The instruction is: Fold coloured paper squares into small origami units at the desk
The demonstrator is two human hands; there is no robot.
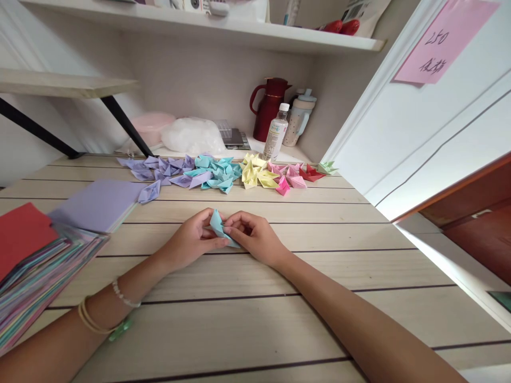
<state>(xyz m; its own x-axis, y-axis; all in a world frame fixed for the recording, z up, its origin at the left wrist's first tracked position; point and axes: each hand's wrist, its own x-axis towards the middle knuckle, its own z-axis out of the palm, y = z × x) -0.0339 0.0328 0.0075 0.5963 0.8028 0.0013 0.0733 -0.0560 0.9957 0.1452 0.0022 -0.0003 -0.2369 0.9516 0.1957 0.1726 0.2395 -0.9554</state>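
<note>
A small light-blue folded paper boat is held between my two hands over the middle of the wooden table. My left hand grips its left side, thumb along the lower edge. With fingers curled, my right hand pinches its right side. Part of the paper is hidden behind the fingers. Beyond my hands lies a row of folded paper boats: purple ones, light-blue ones, yellow ones, pink ones, a red one and a pale green one.
On the left are a purple paper stack and a pile of coloured sheets topped by red paper. Behind the boats stand a clear bottle, a dark red jug and a pale tumbler. A shelf overhangs the back.
</note>
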